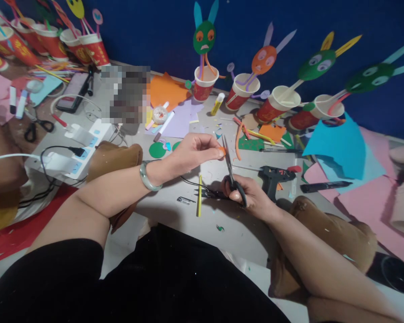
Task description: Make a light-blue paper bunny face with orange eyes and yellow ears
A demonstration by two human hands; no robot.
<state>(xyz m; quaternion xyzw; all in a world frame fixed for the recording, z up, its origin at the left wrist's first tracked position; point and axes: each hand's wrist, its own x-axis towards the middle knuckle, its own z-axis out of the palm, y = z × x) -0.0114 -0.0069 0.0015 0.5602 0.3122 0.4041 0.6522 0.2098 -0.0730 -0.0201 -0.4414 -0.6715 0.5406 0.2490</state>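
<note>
Black clothing (188, 278) lies nearest; beyond, the left hand (198, 154) pinches an orange scrap (223, 151) firmly, presumably steadying it right beside the scissors (229, 163) — gripped by their handles in the right hand (252, 195). A glue gun (271, 179) lies alongside, likely for easy reach.

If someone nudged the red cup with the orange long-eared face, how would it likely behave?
The red cup looks like thin paper, so it is probably light and easily dented. The orange face stands above it on slender purple stems, so it may wobble, perhaps tipping the cup.
</note>
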